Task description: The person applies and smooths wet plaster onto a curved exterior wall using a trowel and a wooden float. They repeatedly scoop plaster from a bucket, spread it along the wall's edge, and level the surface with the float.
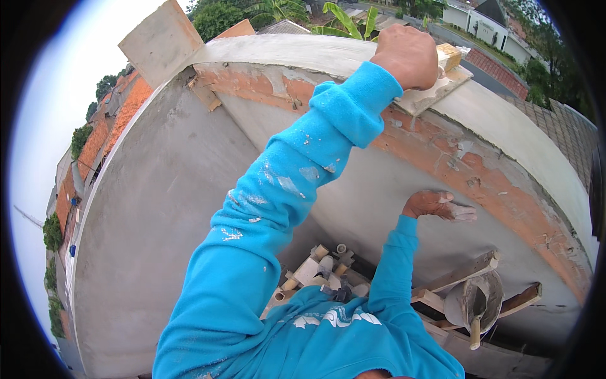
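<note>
My left hand (409,58) is closed in a fist on a plastering float. The float's flat, mortar-stained board (435,91) rests on the pale top of a curved wall (284,52), and a bit of its yellowish wooden handle shows beside my knuckles. Lower down, my right hand (439,206) is open and holds nothing. Its fingers stretch out to the right, whitened with plaster, near the wall's inner face. Just below the top edge runs a rough band of exposed orange brick (480,174). Both blue sleeves are spattered with plaster.
A mortar-caked bucket (451,311) with a wooden-handled tool (475,335) stands among wooden beams (464,270) at lower right. Pipe ends and blocks (315,268) lie below. A square board (161,44) stands at the far left corner. Rooftops and a road lie beyond.
</note>
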Action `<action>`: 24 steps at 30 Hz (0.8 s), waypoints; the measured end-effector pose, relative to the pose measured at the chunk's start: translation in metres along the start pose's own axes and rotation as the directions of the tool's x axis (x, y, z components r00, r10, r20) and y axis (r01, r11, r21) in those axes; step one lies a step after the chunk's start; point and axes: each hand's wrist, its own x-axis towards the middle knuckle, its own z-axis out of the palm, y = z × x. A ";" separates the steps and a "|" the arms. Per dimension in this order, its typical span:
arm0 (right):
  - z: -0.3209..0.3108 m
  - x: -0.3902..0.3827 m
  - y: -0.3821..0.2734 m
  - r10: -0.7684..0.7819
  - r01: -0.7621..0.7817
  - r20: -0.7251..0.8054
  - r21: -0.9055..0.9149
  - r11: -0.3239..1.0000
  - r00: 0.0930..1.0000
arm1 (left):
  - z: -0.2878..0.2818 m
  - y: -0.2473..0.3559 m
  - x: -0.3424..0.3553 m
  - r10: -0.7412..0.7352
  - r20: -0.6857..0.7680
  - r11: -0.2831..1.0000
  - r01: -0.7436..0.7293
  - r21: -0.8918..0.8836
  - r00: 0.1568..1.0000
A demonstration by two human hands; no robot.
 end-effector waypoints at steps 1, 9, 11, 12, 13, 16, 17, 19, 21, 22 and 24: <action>-0.005 0.002 -0.008 -0.017 0.017 0.008 -0.017 1.000 1.000 | -0.008 0.025 -0.002 0.050 0.030 0.996 -0.047 -0.073 0.998; -0.064 0.018 -0.028 -0.135 0.119 0.171 0.102 0.988 0.976 | -0.069 0.134 -0.057 0.343 -0.216 0.661 -0.399 -0.635 0.914; -0.100 0.035 -0.044 -0.111 0.040 0.327 0.215 0.976 0.939 | -0.077 0.103 -0.081 0.279 -0.251 0.534 -0.367 -0.762 0.927; -0.118 0.047 -0.056 -0.087 -0.027 0.411 0.262 0.965 0.908 | -0.072 0.083 -0.092 0.243 -0.238 0.466 -0.329 -0.821 0.940; -0.130 0.060 -0.072 -0.059 -0.118 0.510 0.307 0.945 0.858 | -0.066 0.061 -0.107 0.264 -0.163 0.298 -0.241 -0.924 0.951; -0.152 0.073 -0.104 0.003 -0.449 0.778 0.360 0.818 0.629 | -0.013 0.014 -0.159 0.303 -0.147 -0.300 -0.052 -0.953 0.942; -0.152 0.075 -0.103 0.019 -0.561 0.843 0.341 0.754 0.538 | 0.001 0.009 -0.180 0.270 -0.158 -0.382 -0.045 -0.923 0.950; -0.151 0.068 -0.117 -0.027 -0.775 0.940 0.297 0.557 0.341 | 0.046 -0.004 -0.228 0.205 -0.071 -0.443 0.027 -0.896 0.976; -0.146 0.049 -0.150 -0.190 -0.904 0.968 0.226 0.364 0.166 | 0.091 -0.015 -0.261 0.202 0.050 -0.444 0.137 -0.886 0.978; -0.142 0.039 -0.163 -0.285 -0.936 0.955 0.172 0.309 0.081 | 0.101 -0.017 -0.272 0.231 0.077 -0.452 0.177 -0.874 0.970; -0.132 0.021 -0.181 -0.425 -0.941 0.904 0.104 0.323 -0.046 | 0.108 -0.027 -0.280 0.257 0.150 -0.508 0.266 -0.819 0.955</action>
